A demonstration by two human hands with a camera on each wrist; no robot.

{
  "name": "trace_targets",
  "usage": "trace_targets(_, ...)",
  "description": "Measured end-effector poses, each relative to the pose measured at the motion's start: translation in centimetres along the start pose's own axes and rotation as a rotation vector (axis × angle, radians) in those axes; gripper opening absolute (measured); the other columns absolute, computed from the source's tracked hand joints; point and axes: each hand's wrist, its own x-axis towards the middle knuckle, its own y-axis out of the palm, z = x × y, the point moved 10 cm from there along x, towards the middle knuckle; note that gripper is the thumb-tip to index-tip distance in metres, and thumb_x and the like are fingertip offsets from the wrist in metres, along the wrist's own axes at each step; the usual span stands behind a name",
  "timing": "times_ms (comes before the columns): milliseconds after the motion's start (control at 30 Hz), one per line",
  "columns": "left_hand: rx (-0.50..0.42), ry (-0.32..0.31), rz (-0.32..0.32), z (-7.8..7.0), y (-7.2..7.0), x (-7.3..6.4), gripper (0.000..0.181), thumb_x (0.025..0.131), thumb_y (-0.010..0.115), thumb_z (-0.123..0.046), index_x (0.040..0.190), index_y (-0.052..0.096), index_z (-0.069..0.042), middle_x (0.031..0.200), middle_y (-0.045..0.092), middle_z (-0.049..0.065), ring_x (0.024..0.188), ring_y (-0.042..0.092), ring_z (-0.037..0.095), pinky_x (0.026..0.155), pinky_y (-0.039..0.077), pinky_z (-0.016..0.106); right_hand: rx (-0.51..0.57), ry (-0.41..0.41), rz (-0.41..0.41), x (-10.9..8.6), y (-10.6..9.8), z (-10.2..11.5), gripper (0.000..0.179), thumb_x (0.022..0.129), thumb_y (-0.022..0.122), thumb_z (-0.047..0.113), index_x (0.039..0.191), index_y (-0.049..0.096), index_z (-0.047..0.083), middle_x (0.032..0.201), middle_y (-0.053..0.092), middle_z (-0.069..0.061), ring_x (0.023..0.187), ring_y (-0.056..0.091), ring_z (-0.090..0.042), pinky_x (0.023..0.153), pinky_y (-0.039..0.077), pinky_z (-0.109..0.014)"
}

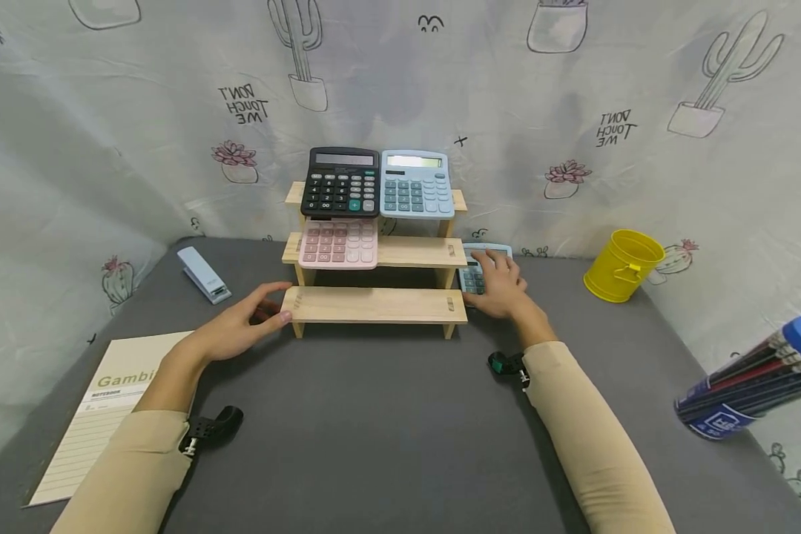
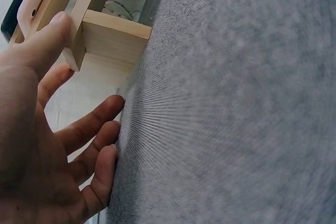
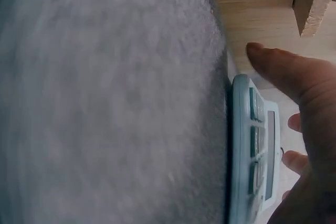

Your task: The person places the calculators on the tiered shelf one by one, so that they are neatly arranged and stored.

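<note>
A three-tier wooden stand (image 1: 374,305) holds a black calculator (image 1: 341,183) and a light blue calculator (image 1: 417,185) on its top tier, and a pink calculator (image 1: 338,244) on the middle tier. My left hand (image 1: 243,326) is at the left end of the bottom board, its thumb and index finger pinching the board's end in the left wrist view; the other fingers are bent toward the grey tabletop. Another blue calculator (image 1: 472,279) lies flat right of the stand. Over it is my right hand (image 1: 500,285), fingers spread and relaxed, thumb beside the stand, partly hiding the keys.
At the left are a white stapler (image 1: 204,275) and a notebook (image 1: 116,400), partly under the left forearm. A yellow bucket (image 1: 622,265) stands at the back right. Near the right edge is a tub of pencils (image 1: 741,393) with a blue lid. Patterned cloth (image 1: 494,111) hangs behind.
</note>
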Motion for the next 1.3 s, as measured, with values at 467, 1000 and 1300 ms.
trace_targets(467, 0.016, -0.008, 0.010, 0.0, -0.2, 0.1, 0.075, 0.103, 0.051, -0.059, 0.163, 0.020, -0.027, 0.146, 0.050, 0.026, 0.130, 0.053, 0.043, 0.094, 0.048, 0.060, 0.029, 0.139, 0.059, -0.2, 0.7, -1.5, 0.101, 0.096, 0.064, 0.050, 0.166, 0.000, 0.014, 0.169, -0.016, -0.021, 0.146, -0.023, -0.061, 0.110, 0.012, -0.081)
trace_targets(1000, 0.016, -0.018, 0.015, 0.4, 0.0, 0.1, 0.074, 0.103, 0.051, -0.060, 0.163, 0.019, -0.030, 0.146, 0.051, 0.024, 0.130, 0.053, 0.042, 0.095, 0.047, 0.061, 0.113, 0.094, -0.058, -0.6, -0.5, -2.1, 0.099, 0.089, 0.075, 0.042, 0.165, 0.017, 0.018, 0.171, -0.008, -0.014, 0.148, 0.005, -0.058, 0.105, 0.016, -0.082)
trace_targets(1300, 0.015, -0.025, 0.015, 0.6, -0.2, 0.1, 0.074, 0.103, 0.051, -0.060, 0.163, 0.019, -0.030, 0.146, 0.050, 0.025, 0.130, 0.053, 0.043, 0.095, 0.047, 0.061, 0.149, 0.067, -0.120, -1.3, -2.3, -1.4, 0.092, 0.090, 0.075, 0.040, 0.163, 0.025, 0.015, 0.172, -0.002, -0.014, 0.147, 0.005, -0.057, 0.100, 0.019, -0.084)
